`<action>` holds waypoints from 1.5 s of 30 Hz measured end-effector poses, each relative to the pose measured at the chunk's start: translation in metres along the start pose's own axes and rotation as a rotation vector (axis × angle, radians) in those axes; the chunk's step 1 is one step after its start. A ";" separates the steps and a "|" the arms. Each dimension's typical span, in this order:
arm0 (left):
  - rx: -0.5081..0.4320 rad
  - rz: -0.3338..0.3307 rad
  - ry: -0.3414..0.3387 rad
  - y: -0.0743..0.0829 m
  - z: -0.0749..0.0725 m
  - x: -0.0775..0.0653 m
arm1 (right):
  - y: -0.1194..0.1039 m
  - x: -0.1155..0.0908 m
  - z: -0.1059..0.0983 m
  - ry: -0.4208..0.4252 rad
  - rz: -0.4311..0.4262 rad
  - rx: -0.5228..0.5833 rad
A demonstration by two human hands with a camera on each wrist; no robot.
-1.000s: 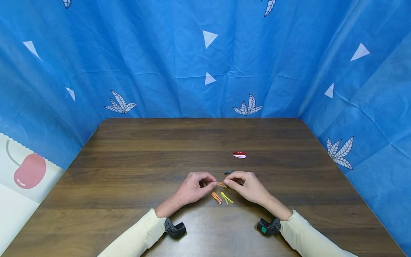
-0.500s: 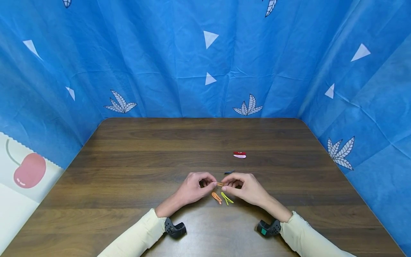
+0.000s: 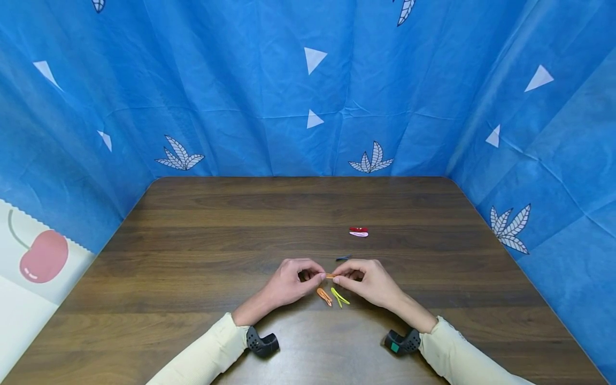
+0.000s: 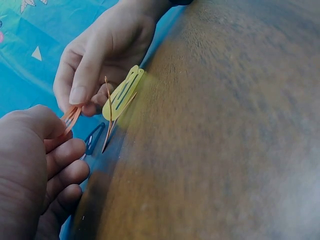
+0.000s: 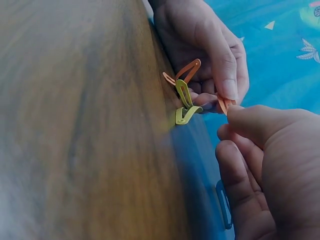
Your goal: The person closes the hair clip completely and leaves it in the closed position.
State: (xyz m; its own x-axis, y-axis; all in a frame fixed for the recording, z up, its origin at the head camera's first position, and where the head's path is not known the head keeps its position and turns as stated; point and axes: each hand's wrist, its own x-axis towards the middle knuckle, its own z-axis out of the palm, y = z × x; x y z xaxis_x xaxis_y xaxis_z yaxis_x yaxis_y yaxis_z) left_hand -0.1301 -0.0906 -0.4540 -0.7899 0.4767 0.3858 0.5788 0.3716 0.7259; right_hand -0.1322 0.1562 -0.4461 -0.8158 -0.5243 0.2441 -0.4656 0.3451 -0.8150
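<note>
Between both hands is a small orange snap hair clip [image 3: 329,276], its ends covered by fingertips. My left hand [image 3: 295,280] pinches one end with thumb and forefinger. The other end sits between the thumb and fingers of my right hand [image 3: 371,279]. Just in front of the hands lie a second orange hair clip [image 3: 324,297] and a yellow hair clip [image 3: 339,297]. Both are snapped open, with their arms spread in the right wrist view. Beyond the right hand's fingers is a dark blue hair clip [image 3: 343,258].
Farther back on the wooden table [image 3: 216,235], a red hair clip [image 3: 358,229] lies beside a pale pink one [image 3: 358,234]. A blue patterned curtain [image 3: 240,80] surrounds the table's back and sides. Each wrist wears a black camera mount.
The held orange clip's arms showed spread a second ago and now look pressed together. My right thumb and fingers shifted slightly along it, while the left hand stayed in place.
</note>
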 end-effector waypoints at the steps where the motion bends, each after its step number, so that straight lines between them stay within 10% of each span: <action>1: 0.001 -0.003 -0.002 0.000 0.000 0.000 | 0.000 0.000 0.000 0.000 0.005 -0.003; 45: 0.052 0.097 -0.054 0.000 -0.001 -0.001 | 0.001 0.001 0.001 -0.043 -0.021 -0.060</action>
State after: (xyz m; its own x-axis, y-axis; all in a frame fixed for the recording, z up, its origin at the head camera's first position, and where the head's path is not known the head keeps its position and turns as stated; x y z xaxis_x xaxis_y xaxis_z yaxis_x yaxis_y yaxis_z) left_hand -0.1294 -0.0921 -0.4537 -0.7186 0.5541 0.4202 0.6625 0.3618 0.6559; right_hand -0.1330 0.1555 -0.4475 -0.7905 -0.5648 0.2368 -0.5032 0.3788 -0.7767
